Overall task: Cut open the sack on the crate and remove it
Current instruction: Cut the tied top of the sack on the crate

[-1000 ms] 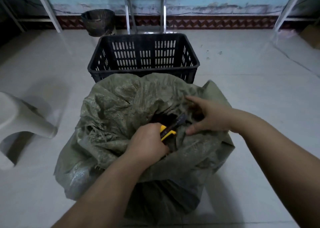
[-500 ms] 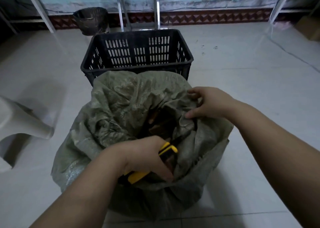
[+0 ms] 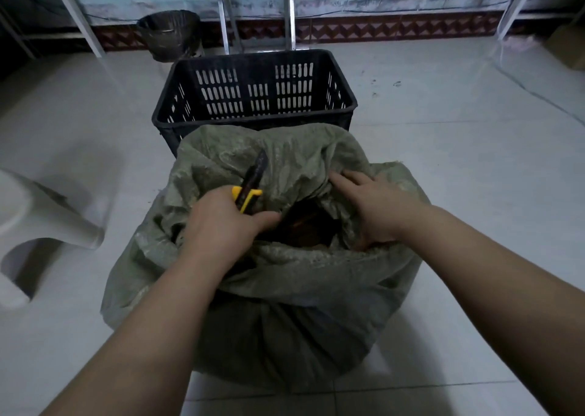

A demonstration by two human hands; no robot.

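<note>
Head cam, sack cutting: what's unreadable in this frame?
- Contents of the sack: only a dark brown gap shows; cloth folds and shadow hide the rest.
- Crate under the sack: fully covered by cloth.
- Cutter: handle hidden in the left hand.
- Right hand: fingertips buried in cloth.

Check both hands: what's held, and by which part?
Left hand is closed around the handle of a yellow and black utility knife, blade end pointing away. Right hand presses on the sack fabric beside the cut opening; whether it actually pinches it cannot be told.
</note>
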